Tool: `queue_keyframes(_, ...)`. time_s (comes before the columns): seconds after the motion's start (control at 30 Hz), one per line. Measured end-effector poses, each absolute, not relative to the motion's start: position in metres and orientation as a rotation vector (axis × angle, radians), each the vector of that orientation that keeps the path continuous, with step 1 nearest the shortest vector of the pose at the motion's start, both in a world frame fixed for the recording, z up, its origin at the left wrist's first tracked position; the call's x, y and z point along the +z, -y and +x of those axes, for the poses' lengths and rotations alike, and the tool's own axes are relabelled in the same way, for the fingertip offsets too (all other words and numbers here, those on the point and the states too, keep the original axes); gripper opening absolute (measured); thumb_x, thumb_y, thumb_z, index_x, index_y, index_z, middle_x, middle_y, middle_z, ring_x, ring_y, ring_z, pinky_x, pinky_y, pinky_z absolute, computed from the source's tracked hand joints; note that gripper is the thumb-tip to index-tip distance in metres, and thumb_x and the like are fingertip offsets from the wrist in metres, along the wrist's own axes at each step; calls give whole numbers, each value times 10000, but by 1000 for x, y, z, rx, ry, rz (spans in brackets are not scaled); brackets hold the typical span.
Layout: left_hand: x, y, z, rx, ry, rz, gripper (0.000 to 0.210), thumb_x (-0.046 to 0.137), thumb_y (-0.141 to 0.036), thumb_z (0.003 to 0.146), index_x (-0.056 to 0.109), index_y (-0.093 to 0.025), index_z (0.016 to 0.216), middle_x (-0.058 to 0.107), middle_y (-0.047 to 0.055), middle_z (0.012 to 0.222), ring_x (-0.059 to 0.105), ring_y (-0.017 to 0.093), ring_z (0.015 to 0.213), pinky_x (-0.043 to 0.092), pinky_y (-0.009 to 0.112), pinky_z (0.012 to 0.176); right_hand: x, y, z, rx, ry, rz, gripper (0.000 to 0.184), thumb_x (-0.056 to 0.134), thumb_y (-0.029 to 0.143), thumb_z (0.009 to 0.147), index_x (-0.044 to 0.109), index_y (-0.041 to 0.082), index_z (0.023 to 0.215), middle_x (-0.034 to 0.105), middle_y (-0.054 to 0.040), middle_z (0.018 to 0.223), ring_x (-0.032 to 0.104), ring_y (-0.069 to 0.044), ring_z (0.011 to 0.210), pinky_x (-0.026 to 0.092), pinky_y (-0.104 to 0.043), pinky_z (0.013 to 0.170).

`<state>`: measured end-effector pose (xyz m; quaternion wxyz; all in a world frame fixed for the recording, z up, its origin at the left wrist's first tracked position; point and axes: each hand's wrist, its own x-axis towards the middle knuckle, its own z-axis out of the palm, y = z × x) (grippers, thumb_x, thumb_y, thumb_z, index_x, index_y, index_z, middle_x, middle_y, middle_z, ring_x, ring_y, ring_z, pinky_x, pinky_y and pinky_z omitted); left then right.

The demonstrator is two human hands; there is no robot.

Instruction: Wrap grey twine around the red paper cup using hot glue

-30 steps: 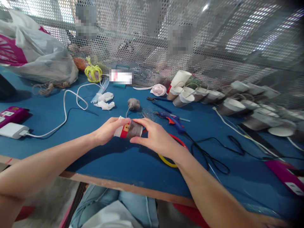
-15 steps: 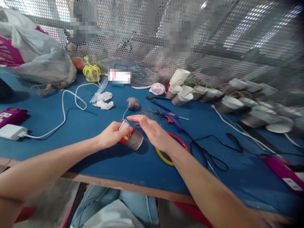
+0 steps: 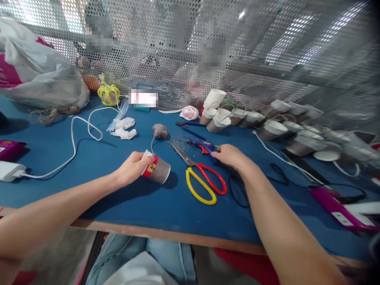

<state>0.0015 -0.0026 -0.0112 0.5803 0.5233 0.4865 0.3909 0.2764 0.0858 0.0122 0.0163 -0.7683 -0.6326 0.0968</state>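
My left hand [image 3: 133, 168] is closed around the rim end of a paper cup [image 3: 160, 170], which is tilted on its side just above the table. Grey yarn covers the cup's base half, and a red printed band shows beside it. A strand runs from the cup to a small ball of grey yarn [image 3: 159, 131]. To the right, my right hand [image 3: 230, 155] has its fingers closed on the handle of a blue glue gun [image 3: 204, 145] with a red trigger. Between the hands lie scissors [image 3: 196, 170] with one yellow and one red handle, blades slightly apart.
Several yarn-wrapped cups [image 3: 273, 130] with twine handles stand at the back right. Pliers [image 3: 191, 127] and a ribbon roll [image 3: 189, 113] lie behind the glue gun. A white cable [image 3: 74, 146] crosses the left side; a plastic bag [image 3: 44, 75] sits behind. Purple power strips [image 3: 329, 204] lie at both sides.
My right hand has left the space beside the cup, moved right and closed on the glue gun's handle. The scissors now show fully. The left hand still holds the cup.
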Motion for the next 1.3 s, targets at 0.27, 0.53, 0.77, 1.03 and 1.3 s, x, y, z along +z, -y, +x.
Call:
queue_keyframes(0.27, -12, 2, -1, 909, -1155, 1295, 309, 465, -383, 696, 534, -95, 607, 495, -18, 503, 396, 66, 452, 291, 184, 449, 1, -83, 270, 444, 1750, -2240, 248, 564, 209, 724, 544, 81, 936, 596, -101, 839, 570, -211, 789, 445, -360, 697)
queue_keyframes(0.53, -11, -3, -5, 833, -1255, 1436, 357, 397, -415, 736, 535, -93, 672, 449, -21, 531, 358, 72, 471, 276, 200, 461, 42, -33, 246, 804, 1654, -1650, 180, 538, 341, 699, 539, 162, 725, 574, -3, 607, 537, -102, 500, 450, -220, 486)
queue_keyframes(0.77, -10, -8, -7, 756, -1331, 1538, 345, 349, -372, 753, 546, -101, 667, 412, -23, 512, 307, 74, 455, 239, 207, 435, 47, 10, 217, 1126, 1924, -1397, 184, 555, 350, 715, 578, 177, 776, 560, 30, 523, 508, -89, 444, 436, -195, 429)
queue_keyframes(1.03, -11, -8, -7, 739, -1340, 1551, 336, 357, -385, 741, 517, -118, 613, 384, -34, 483, 280, 68, 432, 222, 205, 413, 40, 22, 205, 456, 2327, -1464, 197, 488, 345, 743, 588, 203, 650, 603, -1, 522, 580, -170, 522, 478, -281, 553)
queue_keyframes(1.3, -12, -8, -7, 752, -1352, 1519, 357, 353, -391, 743, 536, -108, 626, 415, -24, 493, 304, 73, 443, 247, 203, 419, 45, 25, 199, 140, 2502, -1348, 188, 465, 275, 744, 636, 198, 723, 651, -53, 675, 614, -200, 651, 489, -285, 584)
